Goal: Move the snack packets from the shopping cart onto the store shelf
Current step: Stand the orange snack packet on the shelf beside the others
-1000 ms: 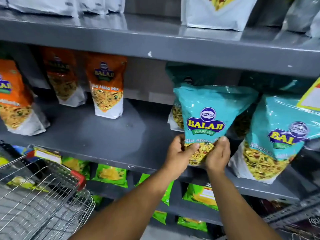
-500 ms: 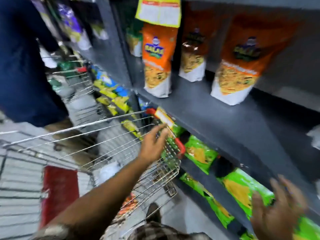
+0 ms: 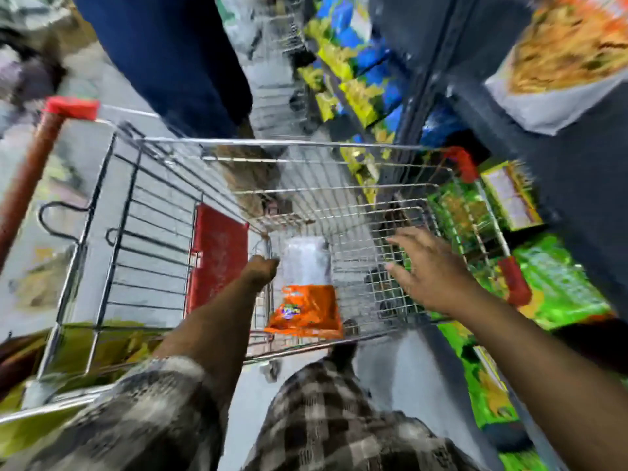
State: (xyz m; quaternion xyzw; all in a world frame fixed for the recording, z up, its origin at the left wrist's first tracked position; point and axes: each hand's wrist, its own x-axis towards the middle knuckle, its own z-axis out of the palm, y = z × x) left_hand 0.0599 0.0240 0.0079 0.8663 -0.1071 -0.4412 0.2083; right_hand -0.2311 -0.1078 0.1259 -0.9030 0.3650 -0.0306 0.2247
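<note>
I look down into a wire shopping cart (image 3: 272, 142). One orange and white snack packet (image 3: 306, 300) lies flat on its bottom. My left hand (image 3: 260, 271) reaches down inside the cart, right at the left edge of the packet's white end. Its fingers are hidden behind the back of the hand, so a grip cannot be made out. My right hand (image 3: 428, 266) hovers over the cart's right side with fingers spread, holding nothing. The grey store shelf (image 3: 577, 198) stands to the right, with an orange packet (image 3: 560, 62) on it.
A person in dark blue trousers (image 3: 176, 56) stands just beyond the cart. Green packets (image 3: 560, 283) fill the lower shelf beside the cart's right wall. A red seat flap (image 3: 217, 253) hangs inside the cart at the left. Yellow and blue packets (image 3: 353, 79) line the shelves farther along.
Both hands let go of the teal packet on the shelf. My view swung left and down to the cart, and my left hand went down inside it beside the orange packet.
</note>
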